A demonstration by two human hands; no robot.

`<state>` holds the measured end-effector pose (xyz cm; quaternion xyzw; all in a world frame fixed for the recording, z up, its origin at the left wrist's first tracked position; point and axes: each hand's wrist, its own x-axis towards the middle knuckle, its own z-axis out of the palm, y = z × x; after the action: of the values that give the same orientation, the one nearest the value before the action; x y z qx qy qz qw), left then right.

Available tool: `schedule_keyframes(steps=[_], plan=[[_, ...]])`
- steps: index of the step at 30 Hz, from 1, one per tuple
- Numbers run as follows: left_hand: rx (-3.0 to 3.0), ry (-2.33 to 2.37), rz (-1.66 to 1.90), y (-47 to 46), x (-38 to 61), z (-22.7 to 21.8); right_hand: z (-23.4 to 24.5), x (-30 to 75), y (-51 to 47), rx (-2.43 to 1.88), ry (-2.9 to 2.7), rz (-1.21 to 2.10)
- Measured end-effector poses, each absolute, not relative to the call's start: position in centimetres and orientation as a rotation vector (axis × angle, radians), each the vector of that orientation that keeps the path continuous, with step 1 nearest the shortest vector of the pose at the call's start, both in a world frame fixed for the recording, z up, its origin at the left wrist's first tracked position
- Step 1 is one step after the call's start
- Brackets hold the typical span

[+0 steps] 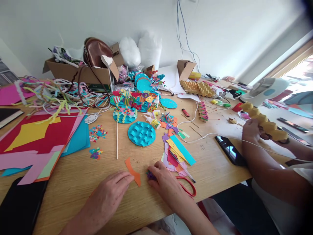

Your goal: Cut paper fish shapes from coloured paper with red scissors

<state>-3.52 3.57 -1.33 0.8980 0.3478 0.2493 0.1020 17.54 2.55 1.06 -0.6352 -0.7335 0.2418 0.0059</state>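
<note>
Low over the table's front, my left hand (112,192) has its fingers pressed together, the tips at the edge of a curved orange paper strip (133,171). A bit of orange also peeks out beside its wrist side. My right hand (162,181) rests on the table with curled fingers around small purple pieces (151,175), partly hidden beneath them. Red-handled scissors (188,186) lie by its wrist, next to a pen (183,167) on paper scraps (173,153). Beyond the hands sits a blue egg-carton disc (141,133), with a wooden stick (117,140) to its left.
Coloured paper sheets (36,137) and confetti piles (97,133) lie left. Decorated blue discs (137,101) and glue bottles (153,120) stand behind. To the right are a phone (230,150), a white cable (210,134) and another person's hands holding a yellow egg-carton strip (265,122).
</note>
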Motion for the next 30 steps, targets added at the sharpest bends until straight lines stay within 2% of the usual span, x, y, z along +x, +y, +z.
schedule_keyframes(steps=[20,30], plan=[[2.741,0.965,0.853,4.0,-3.0,-1.9,-1.5,17.5,3.8,-2.073,-2.369,0.711],[2.874,0.924,0.97,4.7,-2.6,0.3,-0.8,17.1,4.3,-2.104,-2.27,0.836]])
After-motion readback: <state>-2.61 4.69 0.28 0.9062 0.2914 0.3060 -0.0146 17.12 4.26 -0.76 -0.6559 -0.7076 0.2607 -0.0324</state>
